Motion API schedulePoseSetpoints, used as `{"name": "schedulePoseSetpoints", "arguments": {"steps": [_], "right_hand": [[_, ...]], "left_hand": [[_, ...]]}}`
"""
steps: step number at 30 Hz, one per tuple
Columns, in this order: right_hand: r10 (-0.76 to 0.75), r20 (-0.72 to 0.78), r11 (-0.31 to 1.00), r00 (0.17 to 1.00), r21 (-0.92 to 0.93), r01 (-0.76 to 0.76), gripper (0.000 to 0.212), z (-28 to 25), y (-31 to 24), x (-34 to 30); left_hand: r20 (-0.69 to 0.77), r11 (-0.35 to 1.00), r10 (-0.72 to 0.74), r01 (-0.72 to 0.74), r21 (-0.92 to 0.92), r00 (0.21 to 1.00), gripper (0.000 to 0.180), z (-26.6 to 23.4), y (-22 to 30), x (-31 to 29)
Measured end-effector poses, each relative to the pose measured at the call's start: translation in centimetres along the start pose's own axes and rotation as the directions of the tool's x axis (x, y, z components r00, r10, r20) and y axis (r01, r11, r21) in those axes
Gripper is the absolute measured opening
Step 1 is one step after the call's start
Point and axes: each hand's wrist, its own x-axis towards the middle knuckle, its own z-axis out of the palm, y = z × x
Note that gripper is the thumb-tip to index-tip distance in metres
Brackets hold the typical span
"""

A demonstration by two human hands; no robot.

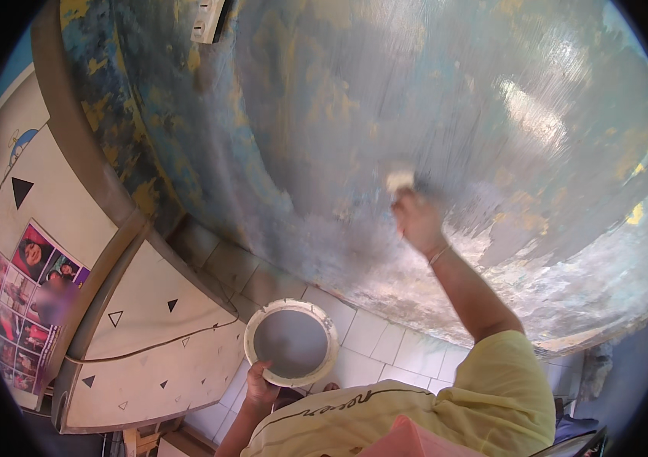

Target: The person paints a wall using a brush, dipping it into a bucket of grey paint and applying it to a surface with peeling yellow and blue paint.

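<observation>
1. Grey paint fills one round white bucket (292, 341), the only bucket in view; it hangs low at centre, above the pale tiled floor (373, 335).
2. One left hand (261, 385) curls its fingers over the bucket's near rim.
3. One right hand (418, 221) is closed around a single brush (400, 180), pressed against the mottled blue wall (339, 114).
4. One cabinet (149, 335) stands left, its edge near the bucket.
5. Wall spreads wide right of the brush.
</observation>
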Motion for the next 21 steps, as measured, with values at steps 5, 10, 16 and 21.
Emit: {"name": "schedulePoseSetpoints", "arguments": {"steps": [5,10,16,21], "right_hand": [[0.145,0.387,0.904,0.911,0.322,-0.280,0.008,7.9,-5.8,-11.9],[0.481,0.539,0.607,0.691,0.364,-0.706,0.012,6.7,-10.4,-17.2],[0.494,0.784,0.499,0.376,0.099,-0.861,0.021,1.3,-11.3,-25.6],[0.621,0.748,0.487,0.237,-0.131,-0.863,0.017,-0.2,-10.5,-38.8]], "left_hand": [[0.009,1.000,-0.026,0.026,-0.007,1.000,0.056,0.1,-0.7,-0.9],[-0.027,0.999,-0.017,0.018,0.042,0.999,0.058,-0.2,-1.7,-1.2],[-0.007,0.985,-0.144,0.144,0.091,0.989,0.058,3.0,-1.5,-2.7],[0.092,0.977,-0.183,0.171,0.125,0.979,0.055,2.3,-1.5,-1.2]]}}
